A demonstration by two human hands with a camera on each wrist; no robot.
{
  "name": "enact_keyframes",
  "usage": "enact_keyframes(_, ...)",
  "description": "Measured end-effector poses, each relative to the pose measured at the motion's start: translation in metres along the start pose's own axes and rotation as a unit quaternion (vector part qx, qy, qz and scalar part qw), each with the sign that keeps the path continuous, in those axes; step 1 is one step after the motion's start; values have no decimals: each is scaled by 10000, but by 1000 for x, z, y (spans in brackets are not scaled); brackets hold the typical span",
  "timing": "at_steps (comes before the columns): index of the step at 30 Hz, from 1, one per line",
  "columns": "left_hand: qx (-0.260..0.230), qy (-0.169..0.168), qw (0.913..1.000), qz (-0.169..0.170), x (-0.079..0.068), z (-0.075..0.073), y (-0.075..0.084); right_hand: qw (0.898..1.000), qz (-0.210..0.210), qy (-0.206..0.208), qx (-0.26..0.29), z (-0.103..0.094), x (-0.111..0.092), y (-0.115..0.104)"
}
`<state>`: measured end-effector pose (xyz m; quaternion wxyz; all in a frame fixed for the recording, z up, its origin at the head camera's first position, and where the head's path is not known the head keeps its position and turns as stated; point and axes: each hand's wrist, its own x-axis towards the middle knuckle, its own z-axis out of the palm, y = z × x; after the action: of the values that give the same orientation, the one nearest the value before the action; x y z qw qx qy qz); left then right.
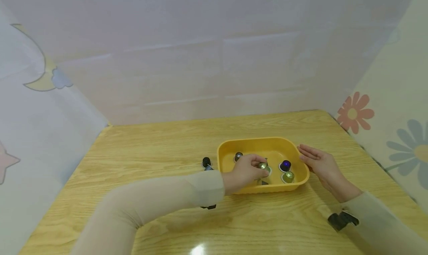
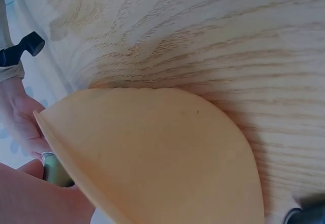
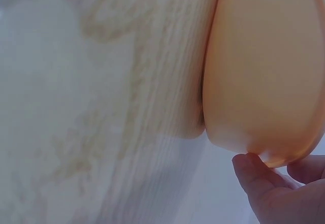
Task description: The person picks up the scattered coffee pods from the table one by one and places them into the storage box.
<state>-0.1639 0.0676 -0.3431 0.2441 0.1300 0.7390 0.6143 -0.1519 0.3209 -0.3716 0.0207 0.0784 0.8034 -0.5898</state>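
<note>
Inside a yellow plastic bin (image 1: 264, 189), my left hand (image 1: 246, 171) pinches a green coffee capsule (image 1: 263, 166) between thumb and fingers. The same capsule (image 2: 56, 171) appears beyond the bin's edge in the left wrist view. Around it in the bin lie a dark capsule (image 1: 238, 156), a purple capsule (image 1: 285, 165) and another green capsule (image 1: 288, 177); more are partly hidden under the hand. My right hand (image 1: 322, 167) rests against the bin's right end with fairly straight fingers. In the right wrist view its fingertips (image 3: 246, 164) touch the outer wall.
A black capsule (image 1: 206, 161) stands on the wooden table (image 1: 160, 154) left of the bin, with a blue-grey one (image 1: 208, 168) beside it, partly behind my left sleeve. Fabric-covered walls (image 1: 187, 80) enclose the table's back and sides.
</note>
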Motion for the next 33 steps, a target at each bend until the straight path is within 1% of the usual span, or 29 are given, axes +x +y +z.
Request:
enact_keyframes(8,19,204,9998,-81,4,9,-2,9999,-44,-90,83,1,1,0)
enact_keyframes(13,40,351,9994,22,6,12,-5,9998,-65,-107,156,2,1,0)
enact_keyframes(16,22,420,9991,104,6,11,-5,9997,-73,-104,187,2,1,0)
enact_keyframes(20,-304,437,9985,156,6,4,-4,9998,-47,-77,164,2,1,0)
enact_keyframes(23,-399,512,9978,163,3,-3,-5,10000,-4,-65,72,2,1,-1)
enact_keyframes(28,-70,704,9973,202,-10,-18,-7,10000,-1,-77,28,2,1,-1)
enact_keyframes(33,-82,681,9969,390,-20,-37,-11,9999,-36,-33,140,2,2,0)
